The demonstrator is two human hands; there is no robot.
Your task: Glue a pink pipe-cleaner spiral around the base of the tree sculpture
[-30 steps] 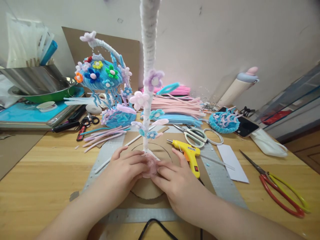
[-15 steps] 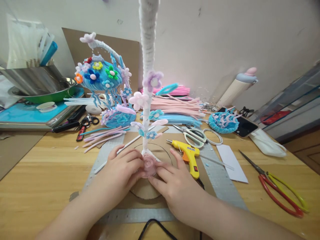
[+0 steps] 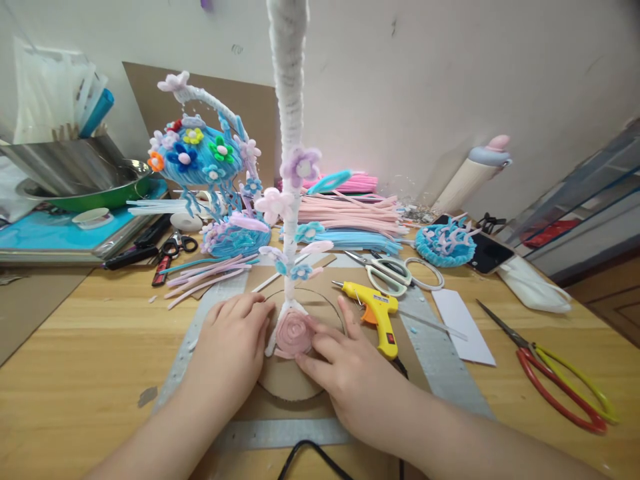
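Note:
A pink spiral disc [image 3: 294, 333] lies at the foot of a white fuzzy stem [image 3: 290, 100], over a circle drawn on brown cardboard [image 3: 295, 392]. My right hand [image 3: 345, 367] has thumb and fingers on the disc's right edge, with the index finger raised. To the left of the disc, my left hand [image 3: 233, 347] rests on the cardboard with its fingers bent down; its fingertips are partly hidden and stand apart from the disc. Purple, pink and blue fuzzy flowers [image 3: 301, 167] are fixed along the stem.
A yellow glue gun [image 3: 375, 310] lies right of my right hand, near white-handled scissors [image 3: 387, 275]. Red-and-yellow scissors [image 3: 545, 373] are farther right. Pink fuzzy sticks [image 3: 350, 215] and a blue flowered piece [image 3: 200, 157] are behind. A black cable [image 3: 320, 450] runs in front.
My left hand has moved left, off the pink disc, uncovering its left side and a white leg of the stem. The stem's top leans slightly more left. My right hand has stayed at the disc.

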